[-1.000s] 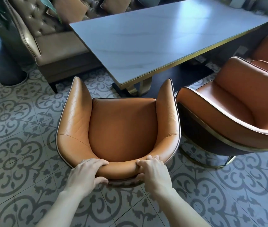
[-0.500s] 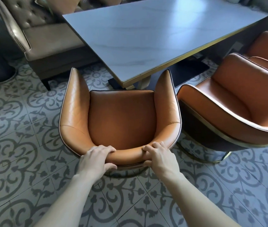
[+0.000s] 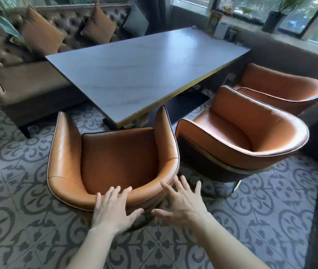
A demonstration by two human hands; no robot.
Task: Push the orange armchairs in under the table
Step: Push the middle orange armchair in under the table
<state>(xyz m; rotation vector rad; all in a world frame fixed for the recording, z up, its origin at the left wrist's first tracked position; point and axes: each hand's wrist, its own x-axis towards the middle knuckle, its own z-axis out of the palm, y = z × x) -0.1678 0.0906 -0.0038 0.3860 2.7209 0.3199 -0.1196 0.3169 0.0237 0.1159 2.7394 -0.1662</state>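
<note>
At the near end of the marble-topped table [image 3: 142, 74], the nearest orange armchair [image 3: 113, 160] stood with its armrest tips flanking the table's corner. Half a second before, both hands had gripped its backrest rim; now they had let go. The left hand [image 3: 113, 208] lay flat, fingers spread wide, its fingertips [image 3: 115, 191] over the rim. The right hand [image 3: 181, 202] was splayed wide just behind the rim's right end, holding nothing. Two more orange armchairs [image 3: 241, 136] stood to the right.
</note>
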